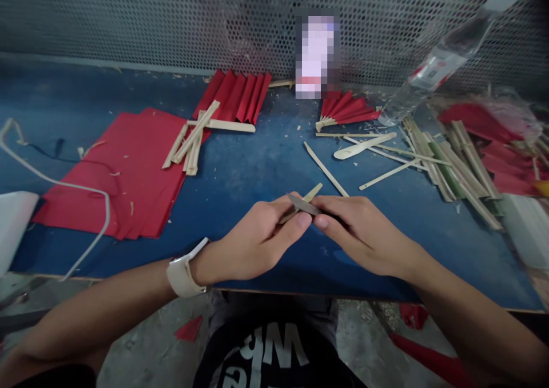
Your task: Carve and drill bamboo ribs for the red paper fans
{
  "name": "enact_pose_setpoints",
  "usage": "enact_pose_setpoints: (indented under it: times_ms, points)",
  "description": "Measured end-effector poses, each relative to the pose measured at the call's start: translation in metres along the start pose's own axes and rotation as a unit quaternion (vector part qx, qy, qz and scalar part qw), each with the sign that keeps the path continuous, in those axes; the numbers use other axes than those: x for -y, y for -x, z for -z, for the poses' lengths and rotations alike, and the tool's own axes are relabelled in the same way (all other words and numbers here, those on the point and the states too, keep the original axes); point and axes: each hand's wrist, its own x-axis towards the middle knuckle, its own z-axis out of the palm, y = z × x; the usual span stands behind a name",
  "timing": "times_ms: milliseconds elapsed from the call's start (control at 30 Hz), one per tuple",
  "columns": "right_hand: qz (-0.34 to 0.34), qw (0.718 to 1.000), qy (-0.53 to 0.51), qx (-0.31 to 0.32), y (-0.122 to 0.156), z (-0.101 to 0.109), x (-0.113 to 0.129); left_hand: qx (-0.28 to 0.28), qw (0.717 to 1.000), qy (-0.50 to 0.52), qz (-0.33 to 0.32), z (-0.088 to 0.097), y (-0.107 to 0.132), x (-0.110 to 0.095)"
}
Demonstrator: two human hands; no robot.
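My left hand [257, 236] is closed in a pinch on a thin bamboo stick [312, 194] that points up and to the right. My right hand [360, 231] is closed round a small knife, whose grey blade [302, 204] lies across the stick where the two hands meet. Both hands hover just above the blue table top [240, 171], near its front edge. A white watch [184, 274] sits on my left wrist.
Flat red paper sheets [124, 176] lie at the left with bamboo slats [191, 139] on them. Folded red fans [238, 94] [347, 109] lie at the back. Loose bamboo sticks [446, 159] pile at the right, beside a clear plastic bottle [437, 62]. A white cable [51, 182] curves at the left.
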Motion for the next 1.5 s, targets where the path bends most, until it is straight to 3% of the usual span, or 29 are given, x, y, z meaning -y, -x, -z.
enact_pose_setpoints:
  times_ms: [533,1033,1233,1500]
  points:
    - [-0.023,0.999,-0.024,-0.003,-0.0002,0.0008,-0.0011,-0.002,0.999,-0.045,-0.021,-0.0001,-0.0001,0.0065]
    - [-0.035,0.998,-0.057,0.010,0.0015,0.0018,-0.0039,0.006,0.999,-0.043,0.002,0.0004,-0.0012,0.0035]
    - [-0.073,0.994,-0.081,0.020,-0.0004,0.0004,-0.0016,-0.005,0.999,-0.047,-0.009,-0.0001,-0.0017,0.0042]
    - [-0.078,0.994,-0.082,-0.009,-0.0014,-0.0059,-0.0009,-0.034,0.982,-0.179,-0.058,-0.0029,0.0021,0.0098]
